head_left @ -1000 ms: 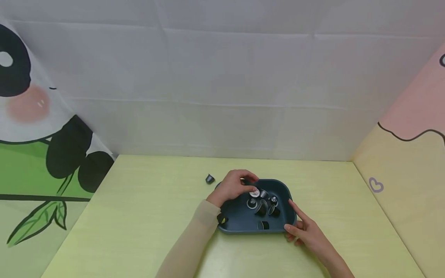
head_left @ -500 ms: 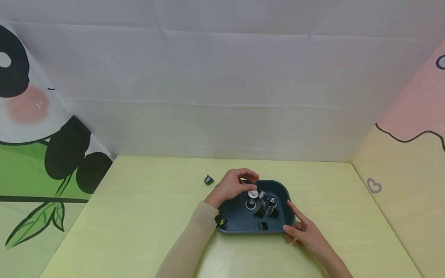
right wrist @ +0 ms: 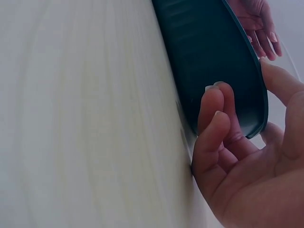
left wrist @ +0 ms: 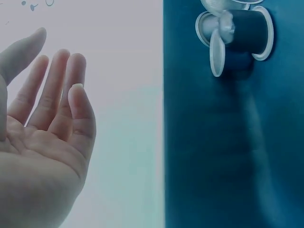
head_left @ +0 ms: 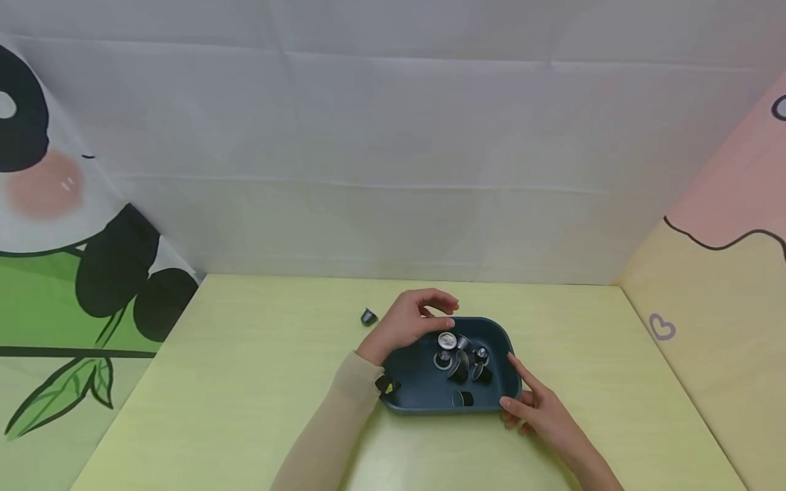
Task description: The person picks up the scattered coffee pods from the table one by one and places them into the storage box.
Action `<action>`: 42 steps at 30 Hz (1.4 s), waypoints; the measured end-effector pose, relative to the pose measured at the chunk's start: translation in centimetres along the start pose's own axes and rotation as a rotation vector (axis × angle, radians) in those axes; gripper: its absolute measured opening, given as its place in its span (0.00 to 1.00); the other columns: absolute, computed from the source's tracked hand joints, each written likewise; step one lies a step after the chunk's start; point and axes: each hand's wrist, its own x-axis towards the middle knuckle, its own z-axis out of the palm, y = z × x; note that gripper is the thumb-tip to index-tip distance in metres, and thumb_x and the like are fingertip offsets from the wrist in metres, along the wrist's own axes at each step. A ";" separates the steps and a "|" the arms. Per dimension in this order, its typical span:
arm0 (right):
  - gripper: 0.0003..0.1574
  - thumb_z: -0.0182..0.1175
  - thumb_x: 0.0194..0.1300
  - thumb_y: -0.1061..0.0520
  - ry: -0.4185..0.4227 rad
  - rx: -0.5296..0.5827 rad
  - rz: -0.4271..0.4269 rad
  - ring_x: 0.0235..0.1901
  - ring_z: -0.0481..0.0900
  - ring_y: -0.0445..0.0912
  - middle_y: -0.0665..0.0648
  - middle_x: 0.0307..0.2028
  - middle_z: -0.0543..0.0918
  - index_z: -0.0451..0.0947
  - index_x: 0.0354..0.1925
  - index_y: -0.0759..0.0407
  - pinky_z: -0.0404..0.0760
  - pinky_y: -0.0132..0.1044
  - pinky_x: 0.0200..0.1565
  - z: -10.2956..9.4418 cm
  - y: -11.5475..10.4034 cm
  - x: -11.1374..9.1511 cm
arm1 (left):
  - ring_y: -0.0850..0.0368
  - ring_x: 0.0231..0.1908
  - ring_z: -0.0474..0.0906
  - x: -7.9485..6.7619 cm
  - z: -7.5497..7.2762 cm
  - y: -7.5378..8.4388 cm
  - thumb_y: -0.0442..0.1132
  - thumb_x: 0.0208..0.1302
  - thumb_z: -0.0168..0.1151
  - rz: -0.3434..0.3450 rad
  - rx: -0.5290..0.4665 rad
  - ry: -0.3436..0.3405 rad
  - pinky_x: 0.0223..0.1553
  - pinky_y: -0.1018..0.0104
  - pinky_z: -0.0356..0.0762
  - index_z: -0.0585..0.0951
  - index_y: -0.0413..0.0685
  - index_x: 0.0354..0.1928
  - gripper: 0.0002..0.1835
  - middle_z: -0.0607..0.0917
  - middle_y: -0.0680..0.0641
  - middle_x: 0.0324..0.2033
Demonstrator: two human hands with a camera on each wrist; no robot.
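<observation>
A dark blue tray (head_left: 420,397) holds several coffee capsules, dark and silver; one capsule (head_left: 447,341) shows its pale round lid upward near the back. My left hand (head_left: 406,319) hovers over the tray's back left rim with relaxed fingers, and the left wrist view shows its palm with nothing in it. In that view a cluster of capsules (left wrist: 247,33) lies in the tray at upper right. At the right end, my right hand (head_left: 539,410) grips the tray's corner, with fingers curled against its outer wall in the right wrist view.
One dark capsule (head_left: 368,317) lies on the pale yellow table (head_left: 258,382), left of the tray. Another capsule (head_left: 462,399) sits apart near the tray's front wall. A white sheet (head_left: 393,170) hangs behind the table, with printed panels at both sides.
My left hand has risen slightly up and back, its thumb now apart from the pale-lidded capsule it overlapped earlier. The right hand and the capsules stay where they were.
</observation>
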 end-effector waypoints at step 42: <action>0.52 0.63 0.70 0.55 0.008 -0.016 0.010 0.29 0.82 0.52 0.65 0.32 0.84 0.44 0.80 0.40 0.80 0.38 0.28 0.2 0.2 0.1 | 0.49 0.49 0.82 -2.4 -7.1 -0.6 0.34 0.63 0.70 -0.048 0.094 0.165 0.47 0.53 0.79 0.84 0.42 0.53 0.16 0.86 0.42 0.49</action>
